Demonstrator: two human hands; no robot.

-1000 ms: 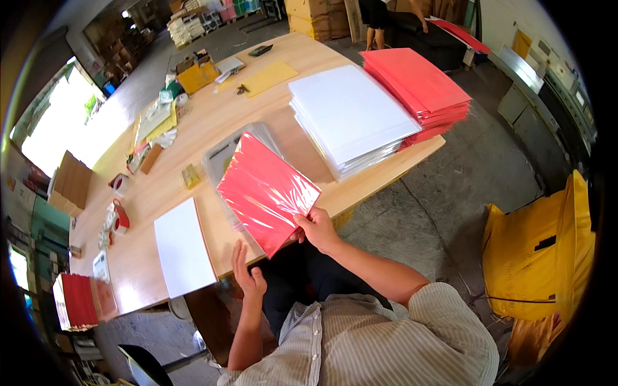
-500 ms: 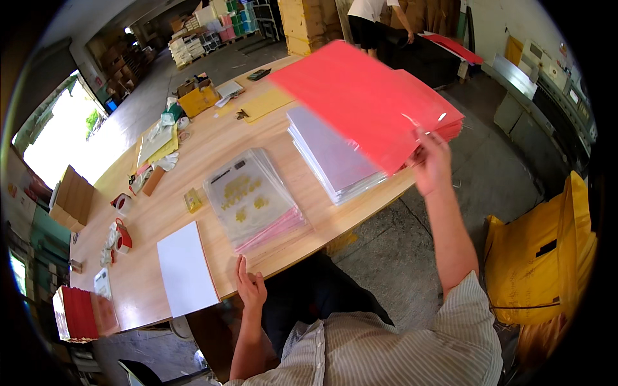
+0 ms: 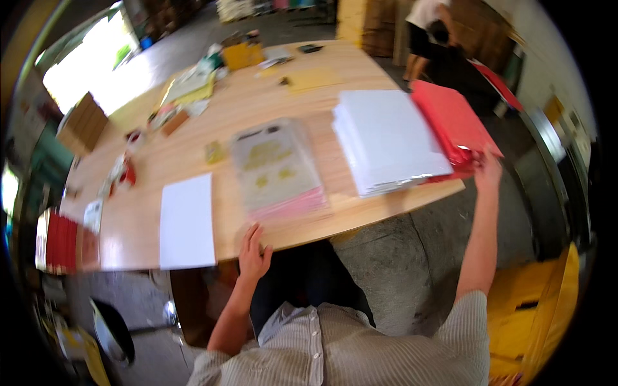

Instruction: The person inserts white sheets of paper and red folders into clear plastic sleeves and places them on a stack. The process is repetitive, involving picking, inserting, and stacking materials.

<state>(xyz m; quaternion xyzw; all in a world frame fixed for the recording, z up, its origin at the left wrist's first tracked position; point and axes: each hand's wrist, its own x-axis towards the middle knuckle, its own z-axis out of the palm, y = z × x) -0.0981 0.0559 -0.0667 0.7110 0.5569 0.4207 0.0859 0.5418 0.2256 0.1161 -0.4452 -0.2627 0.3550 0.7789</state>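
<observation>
My right hand [image 3: 488,172] is at the near right corner of a stack of glossy red sheets [image 3: 450,116], its fingers closed on the corner of the top red sheet. Left of the red stack, and touching it, lies a pile of white sheets [image 3: 393,132] with shiny clear film at its near edge. My left hand [image 3: 255,253] rests at the table's near edge with fingers stretched out, holding nothing. Just beyond it lies a stack of clear plastic bags [image 3: 273,157] with yellow print and a pink lower band. A white sheet [image 3: 187,222] lies further left.
The wooden table [image 3: 296,231] carries tape rolls [image 3: 125,172], a small yellow box [image 3: 213,152], a yellow carton [image 3: 243,53] and a yellow sheet [image 3: 315,79]. A red-sided stack [image 3: 59,241] stands far left. Beyond the table another person [image 3: 428,38] bends over. A large yellow bag [image 3: 534,315] stands at my right.
My right hand has brought the raised red sheet down onto the red stack, uncovering the white pile. The view has turned, and my left hand stays at the table edge.
</observation>
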